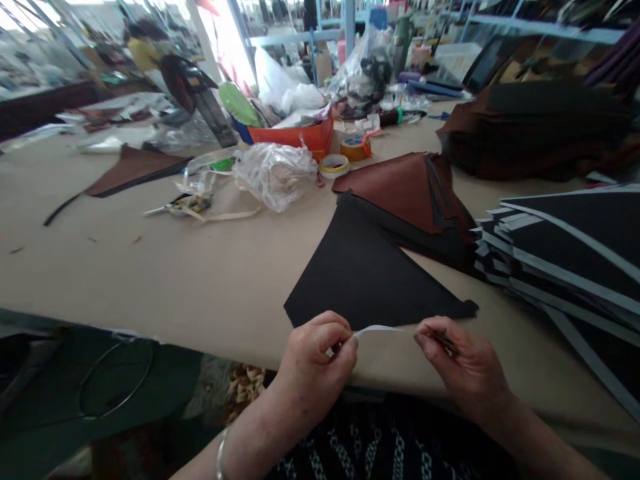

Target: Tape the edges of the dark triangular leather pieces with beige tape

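A narrow white strip (381, 328) stretches between my two hands at the table's front edge. My left hand (323, 350) pinches one end between thumb and forefinger. The other end reaches the fingertips of my right hand (457, 357), which are closed; something thin and brownish shows between its fingers, too small to name. Just beyond the hands lies a black fabric panel (367, 273), flat, with a wide near edge and a narrow far tip. Reddish-brown panels (395, 187) overlap behind it.
On the right are black panels with white edge strips (565, 247) and a dark brown fabric stack (530, 133). Farther back sit tape rolls (334, 166), a clear plastic bag (277, 173), an orange box (300, 137) and scissors (175, 205). A person (145, 57) is in the far background.
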Demonstrator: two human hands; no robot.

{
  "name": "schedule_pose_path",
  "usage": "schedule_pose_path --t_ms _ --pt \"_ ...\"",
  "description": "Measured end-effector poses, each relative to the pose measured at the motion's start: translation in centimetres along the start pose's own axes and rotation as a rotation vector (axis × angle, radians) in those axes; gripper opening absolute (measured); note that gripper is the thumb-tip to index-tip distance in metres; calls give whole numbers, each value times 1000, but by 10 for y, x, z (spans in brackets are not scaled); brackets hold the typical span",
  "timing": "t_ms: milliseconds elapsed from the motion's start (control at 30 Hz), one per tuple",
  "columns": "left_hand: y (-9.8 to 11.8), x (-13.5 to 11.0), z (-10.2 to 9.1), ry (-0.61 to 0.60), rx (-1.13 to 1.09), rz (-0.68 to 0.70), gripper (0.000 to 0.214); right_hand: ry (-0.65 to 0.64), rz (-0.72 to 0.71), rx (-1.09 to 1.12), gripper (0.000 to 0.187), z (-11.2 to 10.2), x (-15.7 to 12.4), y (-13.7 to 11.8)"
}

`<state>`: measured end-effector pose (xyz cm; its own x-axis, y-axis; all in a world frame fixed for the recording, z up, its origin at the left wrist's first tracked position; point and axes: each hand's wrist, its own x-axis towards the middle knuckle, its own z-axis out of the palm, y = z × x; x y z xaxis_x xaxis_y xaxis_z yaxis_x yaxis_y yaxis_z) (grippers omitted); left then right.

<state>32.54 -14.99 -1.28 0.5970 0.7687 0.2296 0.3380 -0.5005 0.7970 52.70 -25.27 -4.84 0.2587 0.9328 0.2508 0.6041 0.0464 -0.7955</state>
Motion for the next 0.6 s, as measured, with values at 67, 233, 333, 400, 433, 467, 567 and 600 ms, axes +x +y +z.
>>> schedule_pose_path --t_ms 67,233,333,400,433,467,567,600 --pt "-1 -2 0 -11 16 17 21 -58 44 14 12 -6 0 2" --pt "-7 -4 0 -81 37 -4 21 -290 205 166 18 -23 3 8" --pt "-11 -4 2 -191 -3 -66 18 -375 298 264 22 -32 6 5" --pt "-12 -3 3 -293 -13 -127 16 -426 356 311 23 -40 8 0" --pt "-13 -4 3 -350 -7 -162 17 -450 386 339 23 -43 8 -3" --pt "-13 -4 4 -416 3 -195 18 -474 419 368 23 -47 8 -6" --pt "-17 -8 8 -632 2 -276 20 -524 532 434 23 -55 4 -11" --pt "-19 -10 9 -704 -15 -304 20 -532 571 443 22 -57 2 -11"
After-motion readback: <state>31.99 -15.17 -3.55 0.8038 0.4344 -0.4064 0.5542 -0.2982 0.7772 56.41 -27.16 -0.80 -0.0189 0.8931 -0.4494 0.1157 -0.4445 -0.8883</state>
